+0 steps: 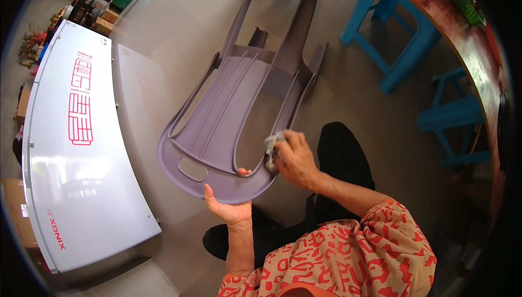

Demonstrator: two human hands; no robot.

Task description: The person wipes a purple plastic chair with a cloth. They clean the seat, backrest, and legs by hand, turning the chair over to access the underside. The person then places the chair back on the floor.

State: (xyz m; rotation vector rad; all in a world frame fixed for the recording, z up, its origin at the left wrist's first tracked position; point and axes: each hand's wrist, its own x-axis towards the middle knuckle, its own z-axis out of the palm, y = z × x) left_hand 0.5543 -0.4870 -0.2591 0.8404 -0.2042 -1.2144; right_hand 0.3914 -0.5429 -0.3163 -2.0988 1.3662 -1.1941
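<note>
A purple-grey plastic chair (pixel 220 109) lies tipped over in front of me, the rounded top of its backrest towards me and its legs pointing away. My left hand (pixel 230 209) grips the backrest's top rim from below, the thumb on the near edge and a fingertip showing through a side opening. Beside the oval handle slot nothing else touches the rim. My right hand (pixel 297 159) holds a crumpled grey cloth (pixel 270 150) against the side rail of the backrest. Part of the cloth is hidden by the fingers.
A long white chest freezer (pixel 98 166) with red writing stands at the left. Blue plastic stools (pixel 408 60) stand at the right, beside and under a round wooden table (pixel 444 15) bearing a green basket (pixel 463 1). Cardboard boxes (pixel 102 26) are at the upper left.
</note>
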